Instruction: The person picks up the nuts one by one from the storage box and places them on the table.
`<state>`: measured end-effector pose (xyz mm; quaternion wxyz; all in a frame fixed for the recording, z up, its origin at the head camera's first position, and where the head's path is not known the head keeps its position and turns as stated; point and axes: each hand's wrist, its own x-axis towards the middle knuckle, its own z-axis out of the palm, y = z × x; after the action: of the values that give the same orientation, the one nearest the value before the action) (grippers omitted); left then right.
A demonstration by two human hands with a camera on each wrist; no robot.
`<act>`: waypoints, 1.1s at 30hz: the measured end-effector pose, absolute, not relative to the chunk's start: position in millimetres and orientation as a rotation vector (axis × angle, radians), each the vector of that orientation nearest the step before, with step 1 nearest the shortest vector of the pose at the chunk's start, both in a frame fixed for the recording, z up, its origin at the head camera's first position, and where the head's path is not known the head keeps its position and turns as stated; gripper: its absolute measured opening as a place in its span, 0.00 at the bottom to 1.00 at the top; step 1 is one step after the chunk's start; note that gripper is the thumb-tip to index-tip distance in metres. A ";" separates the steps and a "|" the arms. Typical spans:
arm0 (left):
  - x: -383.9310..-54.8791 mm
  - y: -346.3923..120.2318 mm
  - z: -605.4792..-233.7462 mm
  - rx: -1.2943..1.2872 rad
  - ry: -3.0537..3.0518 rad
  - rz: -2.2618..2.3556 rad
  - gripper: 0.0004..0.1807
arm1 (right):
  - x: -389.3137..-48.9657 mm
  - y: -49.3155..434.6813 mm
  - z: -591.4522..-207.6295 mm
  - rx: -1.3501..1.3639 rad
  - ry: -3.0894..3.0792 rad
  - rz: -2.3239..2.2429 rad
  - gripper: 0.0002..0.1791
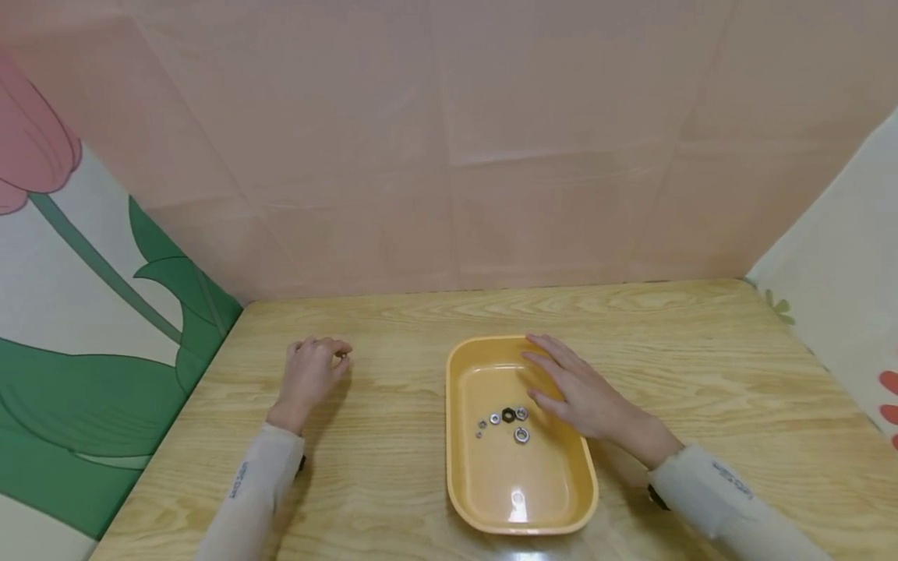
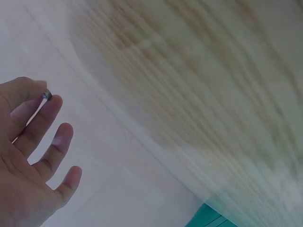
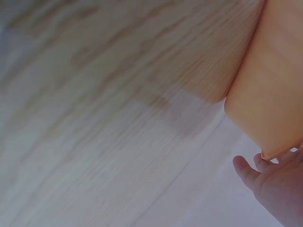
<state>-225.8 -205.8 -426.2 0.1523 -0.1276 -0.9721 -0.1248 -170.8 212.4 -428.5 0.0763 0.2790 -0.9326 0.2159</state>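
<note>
Over the left side of the table, my left hand [image 1: 314,378] pinches a small silver metal nut [image 2: 47,95] between thumb and fingertips; its other fingers are spread apart in the left wrist view. My right hand [image 1: 585,396] reaches across the right rim of a yellow-orange plastic tray [image 1: 522,499], fingers loosely extended over the inside. In the right wrist view, fingers lie right at the tray's rim [image 3: 266,155]. On the tray floor sit several silver nuts [image 1: 521,435] of different sizes, grouped near the middle, with one black nut [image 1: 508,415] among them.
The tray stands on a light wood-grain table [image 1: 393,452], right of centre. A pinkish cloth wall [image 1: 449,156] rises behind the table's back edge. Printed panels with a green-leaved flower [image 1: 91,249] flank the left side, and a pale panel [image 1: 856,257] the right.
</note>
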 end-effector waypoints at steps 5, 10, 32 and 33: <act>-225.8 -210.5 -429.6 -0.343 -2.832 -0.341 0.08 | -171.0 212.8 -429.5 0.839 -2.799 0.648 0.32; -225.9 -215.2 -430.4 -0.329 -2.870 -0.332 0.09 | -170.8 213.1 -429.7 0.832 -2.798 0.643 0.32; -229.4 -229.4 -431.4 -0.304 -2.984 -0.306 0.07 | -170.9 212.9 -430.3 0.840 -2.785 0.646 0.32; -229.4 -229.9 -431.3 -0.305 -2.990 -0.306 0.07 | -171.0 212.9 -430.4 0.839 -2.786 0.646 0.32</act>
<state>-229.4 -229.9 -431.3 0.0603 -0.1008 -0.9879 -0.1010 -171.0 212.9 -430.4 0.0804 0.2807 -0.9317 0.2159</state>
